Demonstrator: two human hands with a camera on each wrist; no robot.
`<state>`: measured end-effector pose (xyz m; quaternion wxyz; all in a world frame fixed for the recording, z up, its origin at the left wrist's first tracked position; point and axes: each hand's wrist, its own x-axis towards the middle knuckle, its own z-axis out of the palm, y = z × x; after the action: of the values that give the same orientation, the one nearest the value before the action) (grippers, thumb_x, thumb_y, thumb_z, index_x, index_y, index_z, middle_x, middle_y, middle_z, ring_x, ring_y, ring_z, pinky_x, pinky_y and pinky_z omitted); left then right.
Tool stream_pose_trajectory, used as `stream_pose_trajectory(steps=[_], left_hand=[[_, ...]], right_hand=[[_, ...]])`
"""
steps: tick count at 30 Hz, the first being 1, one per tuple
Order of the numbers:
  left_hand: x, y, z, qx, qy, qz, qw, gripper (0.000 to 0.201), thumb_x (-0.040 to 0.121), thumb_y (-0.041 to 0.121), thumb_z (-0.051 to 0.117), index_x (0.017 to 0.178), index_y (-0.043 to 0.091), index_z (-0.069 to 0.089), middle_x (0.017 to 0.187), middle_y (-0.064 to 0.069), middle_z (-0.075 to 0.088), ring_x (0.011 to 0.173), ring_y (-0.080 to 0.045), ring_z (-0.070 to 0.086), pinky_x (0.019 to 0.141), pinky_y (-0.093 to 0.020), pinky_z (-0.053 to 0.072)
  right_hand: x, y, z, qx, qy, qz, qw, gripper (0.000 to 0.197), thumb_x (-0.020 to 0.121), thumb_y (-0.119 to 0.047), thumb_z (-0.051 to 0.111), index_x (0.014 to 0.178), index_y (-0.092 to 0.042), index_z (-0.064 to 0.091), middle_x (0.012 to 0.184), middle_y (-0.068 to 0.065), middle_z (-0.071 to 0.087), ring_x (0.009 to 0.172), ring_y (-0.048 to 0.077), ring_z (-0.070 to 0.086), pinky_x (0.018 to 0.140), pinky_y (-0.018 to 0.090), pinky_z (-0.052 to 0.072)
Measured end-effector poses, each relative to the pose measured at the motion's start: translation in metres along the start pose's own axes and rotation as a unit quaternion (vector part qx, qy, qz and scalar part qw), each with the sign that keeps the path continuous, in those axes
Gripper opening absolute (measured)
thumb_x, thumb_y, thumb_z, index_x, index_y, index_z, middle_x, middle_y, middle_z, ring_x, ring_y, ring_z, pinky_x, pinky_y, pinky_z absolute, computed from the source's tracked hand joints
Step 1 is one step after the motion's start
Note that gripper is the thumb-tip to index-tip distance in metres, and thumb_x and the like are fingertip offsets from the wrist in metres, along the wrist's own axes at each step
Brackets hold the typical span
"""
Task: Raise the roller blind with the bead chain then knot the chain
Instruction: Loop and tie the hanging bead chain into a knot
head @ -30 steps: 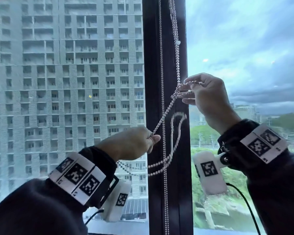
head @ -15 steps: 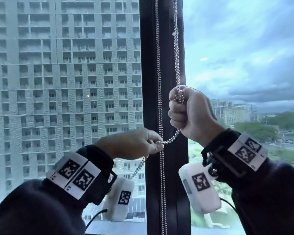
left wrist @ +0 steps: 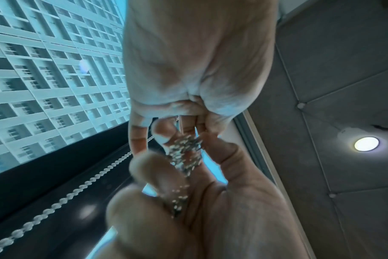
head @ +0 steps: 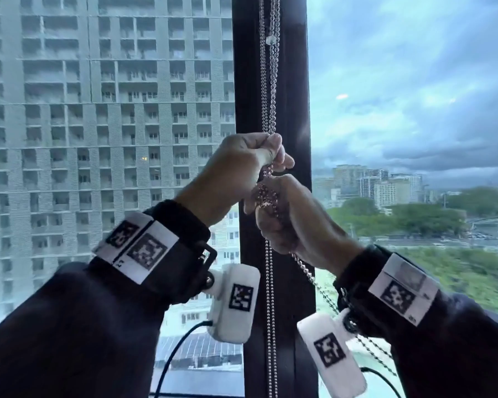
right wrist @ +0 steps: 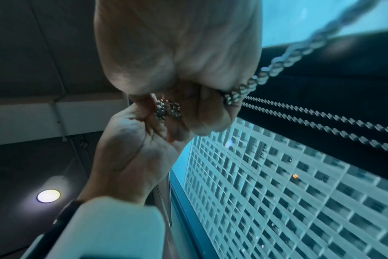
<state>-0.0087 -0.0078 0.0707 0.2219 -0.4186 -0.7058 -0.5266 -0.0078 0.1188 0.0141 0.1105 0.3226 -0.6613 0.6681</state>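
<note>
The bead chain (head: pixel 268 81) hangs in front of the window frame (head: pixel 292 110); the left hand (head: pixel 242 165) sits just above the right hand (head: pixel 293 222), a bunch of chain between them.

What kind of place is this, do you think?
Probably a room high up in a city building: the window looks out on a tall apartment block and treetops below, a blind's bead chain hangs by the dark frame, and a ceiling lamp glows indoors.

1. Left hand (head: pixel 242 165) is raised in front of the body, fingers (head: pixel 273 150) curled in a pinch.
2. Right hand (head: pixel 293 216) sits just below it, touching, fingers curled into a fist.
3. Both forearms angle upward and inward.
</note>
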Motion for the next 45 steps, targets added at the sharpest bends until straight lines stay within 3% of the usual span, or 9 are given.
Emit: stream_pose_trajectory(steps=[5, 10, 14, 17, 21, 26, 31, 36, 45], left_hand=[[0.003, 0.002, 0.007, 0.008, 0.010, 0.003, 1.000, 0.040, 0.102, 0.024, 0.048, 0.066, 0.012, 0.060, 0.100, -0.020, 0.073, 0.088, -0.038, 0.066, 0.082, -0.043, 0.050], [0.006, -0.012, 0.008, -0.017, 0.014, -0.026, 0.999, 0.038, 0.104, 0.027, 0.043, 0.069, 0.018, 0.056, 0.079, -0.003, 0.072, 0.085, -0.014, 0.071, 0.069, -0.035, 0.049], [0.003, -0.013, 0.012, -0.218, -0.039, -0.054, 0.974, 0.031, 0.105, 0.022, 0.040, 0.081, 0.011, 0.056, 0.062, -0.003, 0.057, 0.066, -0.020, 0.069, 0.074, -0.045, 0.055], [-0.003, -0.016, 0.008, -0.319, -0.047, -0.053, 0.945, 0.027, 0.105, 0.023, 0.040, 0.091, 0.008, 0.059, 0.059, 0.001, 0.042, 0.042, -0.009, 0.040, 0.047, -0.029, 0.048], [-0.006, -0.022, -0.001, -0.239, -0.016, -0.017, 0.971, 0.031, 0.104, 0.032, 0.041, 0.085, 0.013, 0.057, 0.055, 0.002, 0.029, 0.044, -0.011, 0.015, 0.045, -0.027, 0.010], [-0.008, -0.023, -0.006, -0.080, 0.039, 0.041, 0.995, 0.034, 0.104, 0.028, 0.042, 0.089, 0.002, 0.058, 0.054, -0.004, 0.037, 0.043, -0.014, 0.022, 0.044, -0.031, 0.014], [-0.012, -0.026, 0.000, 0.062, 0.076, 0.073, 0.993, 0.025, 0.103, 0.019, 0.046, 0.114, 0.011, 0.068, 0.074, 0.006, 0.064, 0.038, -0.007, 0.051, 0.041, -0.018, 0.039], [-0.006, -0.027, 0.007, 0.060, 0.025, 0.050, 0.997, 0.037, 0.103, 0.017, 0.046, 0.140, 0.020, 0.053, 0.148, -0.009, 0.047, 0.061, -0.013, 0.072, 0.061, -0.028, 0.060], [-0.011, -0.033, 0.002, 0.073, -0.018, 0.017, 0.997, 0.032, 0.091, 0.007, 0.065, 0.123, 0.004, 0.062, 0.085, -0.005, 0.061, 0.075, -0.014, 0.057, 0.075, -0.032, 0.052]], right_hand=[[0.002, -0.009, -0.001, 0.023, 0.007, -0.061, 0.998, 0.034, 0.099, -0.014, 0.037, 0.066, -0.013, 0.046, 0.059, 0.007, 0.044, 0.037, 0.010, 0.022, 0.042, 0.021, 0.009], [-0.014, 0.026, 0.009, 0.067, 0.002, -0.042, 0.997, 0.034, 0.102, -0.013, 0.030, 0.068, -0.016, 0.029, 0.053, 0.006, 0.029, 0.039, 0.009, 0.020, 0.044, 0.015, 0.016], [-0.011, 0.027, 0.006, 0.072, -0.025, -0.019, 0.997, 0.036, 0.105, -0.027, 0.032, 0.073, -0.017, 0.021, 0.053, 0.001, 0.021, 0.041, 0.009, 0.015, 0.043, 0.016, 0.013], [-0.016, 0.039, 0.000, 0.040, -0.046, 0.013, 0.998, 0.051, 0.100, -0.053, 0.043, 0.070, -0.017, 0.022, 0.052, -0.004, 0.021, 0.039, 0.009, 0.016, 0.042, 0.016, 0.013], [-0.014, 0.046, -0.025, 0.087, -0.069, 0.038, 0.993, 0.047, 0.096, -0.040, 0.054, 0.061, -0.023, 0.029, 0.046, -0.010, 0.023, 0.036, 0.006, 0.015, 0.041, 0.017, 0.011], [-0.002, 0.030, -0.058, 0.183, -0.043, 0.070, 0.980, 0.039, 0.097, -0.038, 0.048, 0.062, -0.022, 0.040, 0.046, -0.010, 0.025, 0.041, 0.010, 0.007, 0.037, 0.019, 0.011], [0.008, -0.001, -0.063, 0.150, 0.030, 0.009, 0.988, 0.024, 0.099, -0.031, 0.048, 0.089, -0.014, 0.062, 0.074, -0.004, 0.070, 0.032, -0.001, 0.021, 0.032, 0.016, 0.012], [0.021, -0.020, -0.048, 0.128, 0.051, -0.025, 0.990, 0.020, 0.102, -0.024, 0.051, 0.096, -0.011, 0.065, 0.094, 0.004, 0.077, 0.032, -0.001, 0.020, 0.028, 0.015, 0.019], [0.028, -0.007, -0.035, -0.002, 0.047, -0.066, 0.997, 0.020, 0.099, -0.022, 0.058, 0.085, -0.011, 0.068, 0.062, 0.004, 0.048, 0.033, 0.001, 0.024, 0.031, 0.012, 0.019]])
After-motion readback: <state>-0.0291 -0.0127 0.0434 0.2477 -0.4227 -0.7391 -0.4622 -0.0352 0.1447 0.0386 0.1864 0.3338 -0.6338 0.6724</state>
